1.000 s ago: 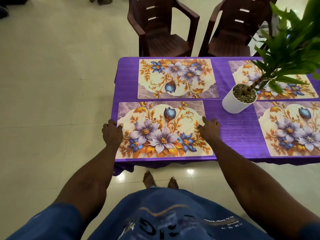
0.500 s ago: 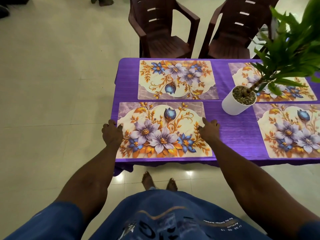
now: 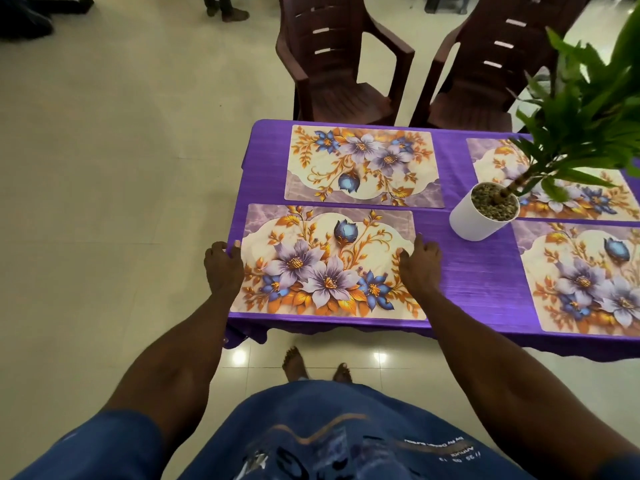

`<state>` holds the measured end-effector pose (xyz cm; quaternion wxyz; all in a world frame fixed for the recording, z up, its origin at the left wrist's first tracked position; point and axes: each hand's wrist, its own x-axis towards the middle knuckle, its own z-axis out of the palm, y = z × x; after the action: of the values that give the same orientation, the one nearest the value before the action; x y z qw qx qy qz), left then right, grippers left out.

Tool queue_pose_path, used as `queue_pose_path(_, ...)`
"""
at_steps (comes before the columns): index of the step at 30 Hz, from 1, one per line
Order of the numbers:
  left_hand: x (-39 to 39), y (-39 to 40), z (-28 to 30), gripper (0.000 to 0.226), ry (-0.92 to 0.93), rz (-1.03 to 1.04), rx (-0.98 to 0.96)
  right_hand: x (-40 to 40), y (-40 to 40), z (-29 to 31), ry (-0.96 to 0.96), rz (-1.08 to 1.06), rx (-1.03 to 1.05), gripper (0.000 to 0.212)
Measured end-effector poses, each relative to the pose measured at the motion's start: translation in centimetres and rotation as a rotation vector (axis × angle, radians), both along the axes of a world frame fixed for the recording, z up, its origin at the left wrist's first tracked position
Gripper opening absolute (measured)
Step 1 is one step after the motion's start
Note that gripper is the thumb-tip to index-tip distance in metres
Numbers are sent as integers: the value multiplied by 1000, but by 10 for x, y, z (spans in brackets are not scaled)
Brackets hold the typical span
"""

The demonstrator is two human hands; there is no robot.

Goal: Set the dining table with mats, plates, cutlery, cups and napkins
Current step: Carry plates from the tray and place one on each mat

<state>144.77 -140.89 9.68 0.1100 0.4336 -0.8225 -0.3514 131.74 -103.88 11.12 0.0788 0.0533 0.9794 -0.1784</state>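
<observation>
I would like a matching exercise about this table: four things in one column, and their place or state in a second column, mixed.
Things:
1. left hand
2. right hand
3. white plant pot
4. far placemat

Places:
A. on bare purple cloth between the mats
B. before the left brown chair
C. at the near placemat's left edge
D. at its right edge

Pairs: 1-C, 2-D, 3-A, 4-B

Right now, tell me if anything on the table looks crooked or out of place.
Nothing stands out. All four mats lie flat and roughly square to the table; the near-left mat has the hands at its two ends. The plant pot stands upright between mats.
</observation>
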Motion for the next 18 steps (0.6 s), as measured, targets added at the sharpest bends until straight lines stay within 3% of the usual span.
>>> queue_pose_path(5, 36, -3, 2, 27, 0, -11, -146, 18, -53, 3, 155, 225, -40, 41)
queue_pose_path(8, 55, -1, 11, 23, -9, -17, -156, 39, -104, 3, 151, 400, -108, 35)
queue_pose_path(11, 73, -5, 11, 22, -24, -9, -157, 63, -154, -3, 103, 627, -49, 36)
queue_pose_path(18, 105, -31, -6, 20, -60, 1, -190, 119, -260, 14, 58, 859, -121, 20)
